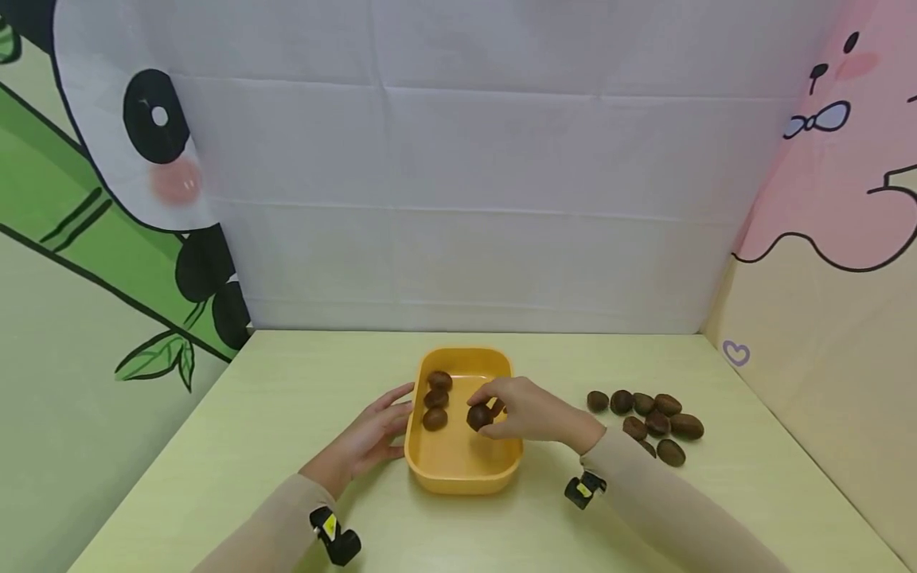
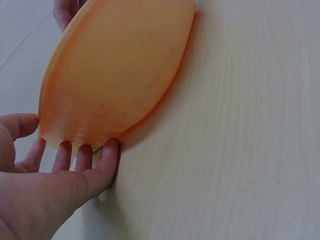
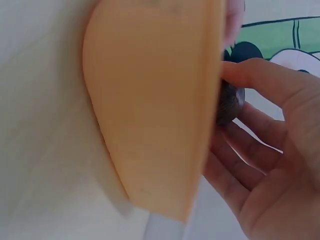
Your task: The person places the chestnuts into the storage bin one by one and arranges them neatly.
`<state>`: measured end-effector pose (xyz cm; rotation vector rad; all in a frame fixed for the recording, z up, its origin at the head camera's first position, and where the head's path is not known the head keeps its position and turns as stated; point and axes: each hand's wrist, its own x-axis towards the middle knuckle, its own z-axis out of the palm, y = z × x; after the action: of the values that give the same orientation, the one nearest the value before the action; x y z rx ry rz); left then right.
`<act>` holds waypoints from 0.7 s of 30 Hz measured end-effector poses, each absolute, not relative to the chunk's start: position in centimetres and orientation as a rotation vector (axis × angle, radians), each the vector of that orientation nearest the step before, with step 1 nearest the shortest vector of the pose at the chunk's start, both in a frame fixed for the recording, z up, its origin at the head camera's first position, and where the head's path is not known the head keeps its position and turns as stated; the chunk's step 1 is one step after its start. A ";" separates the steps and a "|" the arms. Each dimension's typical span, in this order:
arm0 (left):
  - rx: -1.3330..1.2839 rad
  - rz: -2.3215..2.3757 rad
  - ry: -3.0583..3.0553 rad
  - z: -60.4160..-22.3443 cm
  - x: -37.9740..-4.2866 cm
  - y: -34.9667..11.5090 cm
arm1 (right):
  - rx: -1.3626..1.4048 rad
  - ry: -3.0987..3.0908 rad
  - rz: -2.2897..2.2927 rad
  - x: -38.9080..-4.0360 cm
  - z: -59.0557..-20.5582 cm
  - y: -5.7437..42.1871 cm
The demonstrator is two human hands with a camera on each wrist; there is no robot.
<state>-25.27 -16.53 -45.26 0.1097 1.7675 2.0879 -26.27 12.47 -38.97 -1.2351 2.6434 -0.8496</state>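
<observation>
My right hand [image 1: 526,407] reaches over the yellow tray [image 1: 464,476] and pinches a dark brown chestnut [image 1: 479,417] between thumb and fingers. In the right wrist view that chestnut [image 3: 230,102] shows partly behind the tray's rim, still in the fingers. Along the tray's left side, three more chestnuts [image 1: 435,419] lie in a row inside it. My left hand [image 1: 371,436] is at the tray's outer left wall, fingers spread. The left wrist view has its fingertips [image 2: 111,146] touching the wall, without a curled grip.
On the pale table [image 1: 559,517], to the right of my right forearm, lies a loose group of several chestnuts [image 1: 657,423]; the sleeve partly covers one. A white backdrop [image 1: 466,199] stands along the table's far edge, with printed cartoon panels on both sides.
</observation>
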 end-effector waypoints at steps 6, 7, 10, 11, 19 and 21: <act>0.090 2.092 1.774 -45.3 -25.4 -16.3 | -1.241 2.595 -0.826 -26.8 -41.1 9.5; 0.084 2.092 1.777 -45.3 -25.4 -16.4 | -1.252 2.597 -0.813 -26.9 -41.4 9.0; 0.076 2.092 1.784 -45.4 -25.4 -16.3 | -1.266 2.606 -0.768 -27.1 -42.1 7.9; 0.075 2.091 1.782 -45.5 -25.4 -16.3 | -1.269 2.606 -0.759 -27.1 -42.3 7.6; 0.085 2.087 1.780 -45.5 -25.5 -16.2 | -1.288 2.658 -0.698 -27.0 -43.3 6.2; 0.081 2.092 1.776 -45.5 -25.6 -16.2 | -1.282 2.665 -0.714 -27.0 -43.4 6.0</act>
<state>-25.57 -16.16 -45.55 0.0814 1.7761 2.0915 -26.97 6.02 -43.42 -1.2818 2.6648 -0.7137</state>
